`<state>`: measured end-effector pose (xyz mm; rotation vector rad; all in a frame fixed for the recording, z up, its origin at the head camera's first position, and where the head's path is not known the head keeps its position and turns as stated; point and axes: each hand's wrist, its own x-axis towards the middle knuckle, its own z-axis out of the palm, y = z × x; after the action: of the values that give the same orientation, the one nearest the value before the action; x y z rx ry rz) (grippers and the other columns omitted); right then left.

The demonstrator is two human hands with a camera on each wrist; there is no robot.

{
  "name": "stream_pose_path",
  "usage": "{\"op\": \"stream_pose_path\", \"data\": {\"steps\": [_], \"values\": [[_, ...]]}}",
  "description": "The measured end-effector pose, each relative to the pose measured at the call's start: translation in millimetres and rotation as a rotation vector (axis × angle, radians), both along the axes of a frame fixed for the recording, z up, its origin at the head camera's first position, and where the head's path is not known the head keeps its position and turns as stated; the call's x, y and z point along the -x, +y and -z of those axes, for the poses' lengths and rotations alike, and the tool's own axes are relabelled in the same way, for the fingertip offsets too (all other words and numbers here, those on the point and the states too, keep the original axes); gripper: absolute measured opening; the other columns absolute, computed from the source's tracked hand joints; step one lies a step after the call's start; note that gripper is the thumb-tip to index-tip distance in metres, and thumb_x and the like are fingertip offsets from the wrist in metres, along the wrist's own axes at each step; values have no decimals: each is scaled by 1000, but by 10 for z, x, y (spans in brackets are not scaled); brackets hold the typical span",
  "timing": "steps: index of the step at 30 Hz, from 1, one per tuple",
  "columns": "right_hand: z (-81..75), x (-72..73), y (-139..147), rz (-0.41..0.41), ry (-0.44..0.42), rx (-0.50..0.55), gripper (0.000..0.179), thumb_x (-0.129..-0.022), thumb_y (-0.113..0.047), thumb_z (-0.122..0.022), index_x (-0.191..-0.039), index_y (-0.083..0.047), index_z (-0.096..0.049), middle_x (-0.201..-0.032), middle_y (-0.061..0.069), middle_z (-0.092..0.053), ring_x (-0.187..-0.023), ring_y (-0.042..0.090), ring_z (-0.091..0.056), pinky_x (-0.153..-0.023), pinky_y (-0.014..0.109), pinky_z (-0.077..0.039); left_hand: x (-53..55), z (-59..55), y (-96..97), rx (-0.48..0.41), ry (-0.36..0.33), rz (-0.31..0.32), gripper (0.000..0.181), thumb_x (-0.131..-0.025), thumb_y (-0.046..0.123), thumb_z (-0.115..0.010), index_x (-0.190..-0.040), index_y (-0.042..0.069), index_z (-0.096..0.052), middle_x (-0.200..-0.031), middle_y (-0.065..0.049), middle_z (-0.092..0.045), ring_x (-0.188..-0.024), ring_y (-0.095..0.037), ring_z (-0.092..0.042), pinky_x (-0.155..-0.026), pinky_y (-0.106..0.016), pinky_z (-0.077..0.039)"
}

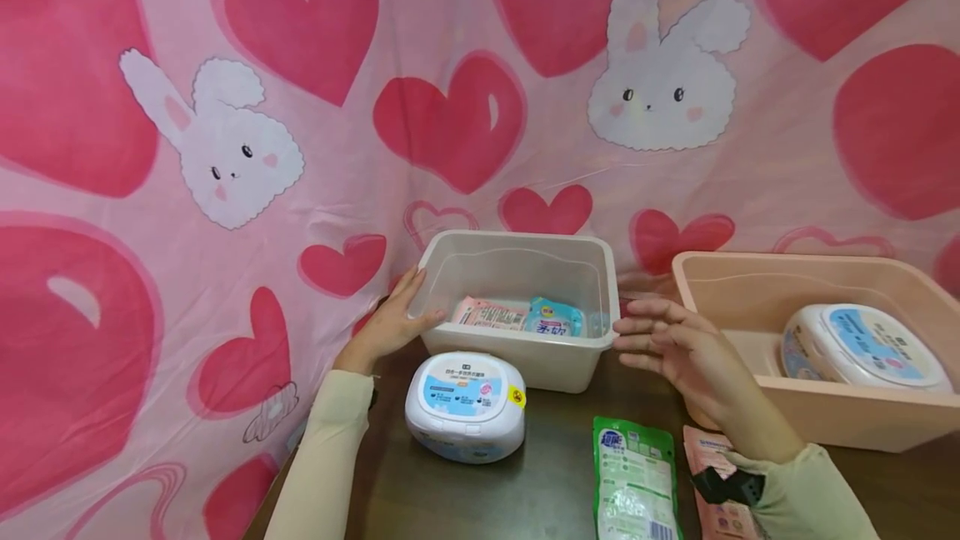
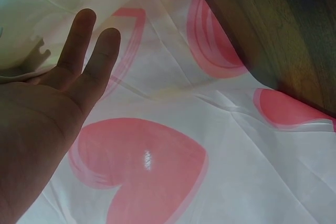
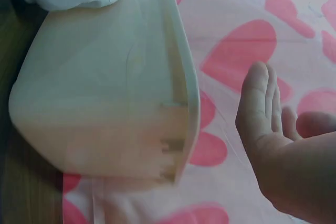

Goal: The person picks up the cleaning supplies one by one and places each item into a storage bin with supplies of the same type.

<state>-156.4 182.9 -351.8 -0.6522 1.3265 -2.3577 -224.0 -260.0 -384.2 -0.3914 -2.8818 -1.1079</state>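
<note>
A whitish plastic bin (image 1: 555, 361) stands near the back of the table, holding a pink pouch (image 1: 491, 314) and a blue pouch (image 1: 553, 319) on its floor. My left hand (image 1: 384, 325) is at the bin's left side, its fingers extended along the wall; the left wrist view shows two straight fingers (image 2: 100, 56) against the pale plastic. Beside the right end of the bin is my right hand (image 1: 678, 348), fingers straight and holding nothing. The right wrist view shows that hand (image 3: 278, 135) apart from the bin wall (image 3: 115, 77). A white lidded tub (image 1: 465, 407) sits in front of the bin.
A peach bin (image 1: 840, 415) at the right holds another white lidded tub (image 1: 870, 348). On the dark wooden table (image 1: 547, 482) lie a green pouch (image 1: 634, 477) and a pink pouch (image 1: 705, 461), partly under my right wrist. Behind hangs a pink heart-print cloth (image 1: 442, 15).
</note>
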Motion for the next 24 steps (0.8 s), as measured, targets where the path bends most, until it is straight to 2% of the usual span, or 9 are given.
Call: {"op": "stream_pose_path", "data": {"steps": [4,7,10,13,14,16,18,21,24], "values": [[106,-143,147,-13,117,-122,45,-104,9,-28,-127,-9,-64,-118,14,-70,-103,28,-70,-88,41,-57,-11,14,-3,-11,-13,-7,99,-88,52,-71,-163,13,-20,-168,-7,-11,-149,-38,-20,-114,-62,-24],[221,-265,297,-18,188,-300,42,-107,5,-32,-131,-10,-62,-117,13,-69,-103,25,-70,-86,39,-58,-17,22,4,-14,-13,-6,99,-88,53,-70,-162,13,-20,-168,-7,-11,-149,-38,-20,-114,-63,-24],[350,-390,472,-18,280,-557,34,-108,1,-38,-136,-4,-57,-116,13,-68,-103,20,-69,-83,34,-58,-22,31,10,-9,-8,-5,98,-88,53,-70,-162,12,-21,-168,-9,-11,-149,-39,-19,-114,-63,-23],[486,-525,665,55,422,-880,31,-107,-5,-48,-135,2,-57,-117,12,-68,-104,8,-66,-80,26,-56,-26,32,22,-8,-6,-3,98,-88,53,-70,-162,12,-21,-168,-9,-11,-149,-39,-18,-114,-63,-23],[528,-570,732,84,440,-988,32,-106,-9,-51,-135,2,-57,-119,12,-67,-104,4,-63,-79,24,-55,-27,33,26,-8,-6,-1,98,-88,54,-70,-162,12,-21,-168,-9,-11,-149,-39,-18,-114,-63,-23],[612,-645,861,127,435,-1169,35,-105,-15,-55,-136,1,-58,-123,13,-65,-106,4,-59,-80,27,-54,-28,32,34,-10,-7,-2,99,-87,55,-70,-162,13,-21,-168,-7,-11,-150,-38,-18,-114,-63,-23],[690,-698,966,158,369,-1307,38,-104,-20,-57,-136,2,-58,-124,15,-63,-106,12,-58,-83,36,-54,-30,29,38,-12,-10,-5,100,-87,56,-70,-163,14,-21,-168,-6,-11,-150,-37,-18,-114,-63,-24],[795,-742,1086,148,238,-1427,42,-103,-24,-59,-136,3,-57,-122,18,-62,-105,28,-59,-85,54,-53,-30,33,33,-10,-8,-7,100,-87,57,-70,-163,14,-20,-168,-7,-11,-149,-38,-18,-114,-64,-24],[913,-764,1183,113,145,-1475,41,-103,-23,-58,-134,5,-56,-114,17,-65,-100,35,-62,-83,61,-51,-29,38,20,0,-9,-13,100,-87,57,-69,-163,14,-20,-168,-6,-11,-149,-37,-18,-114,-63,-23]]}}
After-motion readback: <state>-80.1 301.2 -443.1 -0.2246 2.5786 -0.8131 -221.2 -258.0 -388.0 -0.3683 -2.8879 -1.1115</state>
